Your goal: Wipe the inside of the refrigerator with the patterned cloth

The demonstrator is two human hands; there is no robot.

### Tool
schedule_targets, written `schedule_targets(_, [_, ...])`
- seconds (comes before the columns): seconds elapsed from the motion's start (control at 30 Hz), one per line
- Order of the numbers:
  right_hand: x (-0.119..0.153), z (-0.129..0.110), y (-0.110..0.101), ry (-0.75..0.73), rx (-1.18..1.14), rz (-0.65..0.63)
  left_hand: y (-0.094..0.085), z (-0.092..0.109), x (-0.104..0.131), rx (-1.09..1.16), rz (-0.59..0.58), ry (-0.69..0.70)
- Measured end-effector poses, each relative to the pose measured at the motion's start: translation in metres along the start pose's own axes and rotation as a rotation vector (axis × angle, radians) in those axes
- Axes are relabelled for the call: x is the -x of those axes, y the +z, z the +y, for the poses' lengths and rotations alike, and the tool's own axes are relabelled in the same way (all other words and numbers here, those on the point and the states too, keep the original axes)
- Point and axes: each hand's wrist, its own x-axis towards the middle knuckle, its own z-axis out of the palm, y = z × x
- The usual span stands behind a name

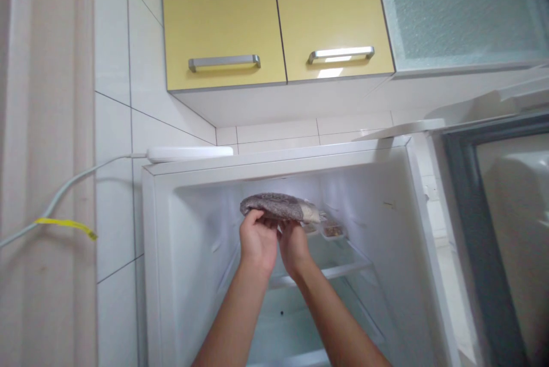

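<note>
A plump, dark grey-brown bag [274,206] with a paler, crumpled right end is held level at the mouth of the fridge, above its upper shelf. My left hand [258,241] grips the bag's left part from below, thumb along the near side. My right hand [294,244] supports it from underneath near the middle, its fingers curled under and partly hidden. What fills the bag cannot be made out. Behind its right end, a small clear container [333,232] with brownish contents sits on the upper shelf.
The white fridge [156,264] stands open, its door [480,230] swung out to the right. Glass shelves have a pale front edge [343,271]. Yellow cabinets [223,18] hang above. A white device [189,154] with a cable [72,181] lies on top of the fridge.
</note>
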Motion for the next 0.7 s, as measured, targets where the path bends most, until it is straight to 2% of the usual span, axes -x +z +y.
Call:
schedule_targets(0.13, [-0.006, -0.021, -0.004, -0.002, -0.218, -0.001, -0.024, 0.0, 0.003, -0.147, 0.06, -0.165])
schedule_targets(0.2, [-0.011, -0.032, -0.002, -0.018, -0.276, -0.026, -0.037, -0.002, 0.004, -0.33, 0.003, -0.15])
schedule_targets(0.27, [-0.019, -0.043, 0.001, -0.026, -0.335, -0.058, -0.055, -0.001, 0.003, -0.572, -0.103, -0.109])
schedule_targets(0.37, [-0.032, -0.058, 0.009, -0.045, -0.455, -0.054, -0.095, 0.006, -0.002, -1.038, -0.212, -0.049])
schedule_targets(0.47, [-0.039, -0.061, 0.029, -0.02, -0.553, -0.02, -0.143, 0.011, -0.006, -1.538, -0.181, 0.182])
schedule_targets(0.53, [-0.038, -0.052, 0.05, 0.038, -0.57, -0.034, -0.169, 0.011, -0.006, -1.808, -0.174, 0.316])
schedule_targets(0.6, [-0.033, -0.039, 0.075, 0.109, -0.559, -0.082, -0.187, 0.006, -0.005, -2.011, -0.173, 0.436])
schedule_targets(0.7, [-0.02, -0.021, 0.106, 0.213, -0.543, -0.206, -0.201, -0.002, -0.004, -2.189, -0.178, 0.618])
